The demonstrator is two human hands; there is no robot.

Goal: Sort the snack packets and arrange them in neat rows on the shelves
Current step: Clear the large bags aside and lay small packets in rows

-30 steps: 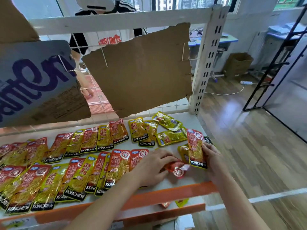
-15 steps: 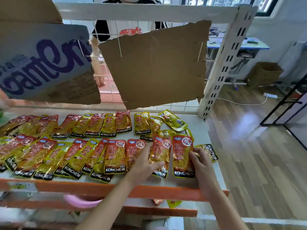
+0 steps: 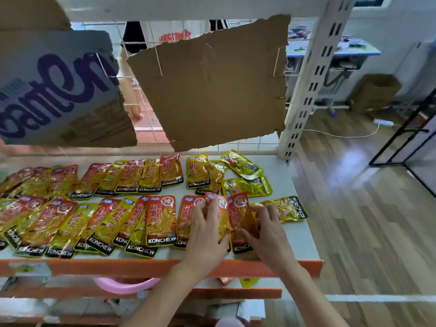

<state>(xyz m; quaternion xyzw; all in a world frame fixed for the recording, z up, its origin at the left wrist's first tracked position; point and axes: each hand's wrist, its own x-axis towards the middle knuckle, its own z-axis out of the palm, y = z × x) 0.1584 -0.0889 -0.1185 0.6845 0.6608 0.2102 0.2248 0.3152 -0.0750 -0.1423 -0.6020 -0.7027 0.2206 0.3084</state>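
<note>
Two rows of red and yellow Konchew snack packets lie on the white shelf [image 3: 297, 239]: a back row [image 3: 151, 175] and a front row [image 3: 160, 220]. At the front row's right end my left hand [image 3: 207, 232] grips a red packet [image 3: 221, 215], slightly lifted. Right beside it my right hand [image 3: 269, 234] pinches another red packet [image 3: 239, 211] by its right edge. Loose yellow-green packets lie askew at the back right [image 3: 245, 166], just below them [image 3: 250, 187], and beside my right hand [image 3: 291, 208].
Torn cardboard sheets [image 3: 212, 86] hang on the wire back panel. A white slotted post [image 3: 306, 90] stands at the right corner. The shelf's front edge is orange [image 3: 118, 267]. A pink basin [image 3: 122, 285] and stray packets sit on the shelf below. A person [image 3: 174, 34] stands behind the rack.
Both hands moved the two red packets down to the right end of the front row, close together. The view tilted down and nearer to the shelf.
</note>
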